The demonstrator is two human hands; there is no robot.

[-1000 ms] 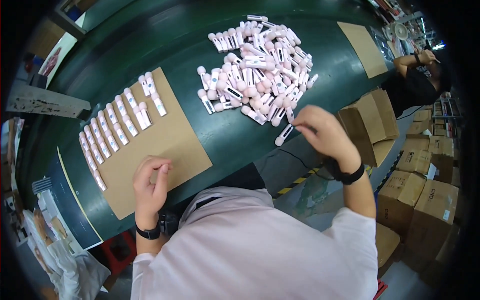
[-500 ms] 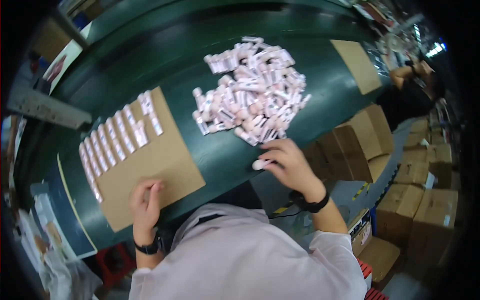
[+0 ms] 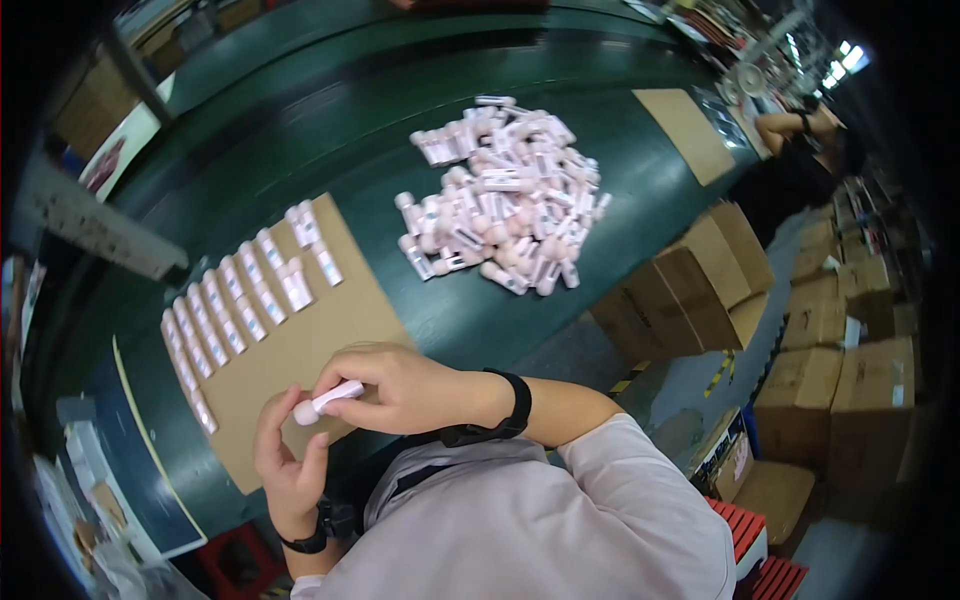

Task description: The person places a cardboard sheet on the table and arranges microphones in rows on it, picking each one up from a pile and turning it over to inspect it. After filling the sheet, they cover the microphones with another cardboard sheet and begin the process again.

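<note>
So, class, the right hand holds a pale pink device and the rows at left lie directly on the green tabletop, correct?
Not quite: the head view shows the rows on a cardboard sheet. The right hand does hold a pale pink device.

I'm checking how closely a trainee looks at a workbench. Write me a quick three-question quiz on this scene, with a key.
1. Which hand grips the pink-and-white device?
2. Seen by the wearer, on which side of the pile of devices does the open cardboard box stand?
A) left
B) right
3. Fill in: The neat rows of devices lie on a sheet of ____.

Key:
1. The right hand.
2. B
3. cardboard
</note>
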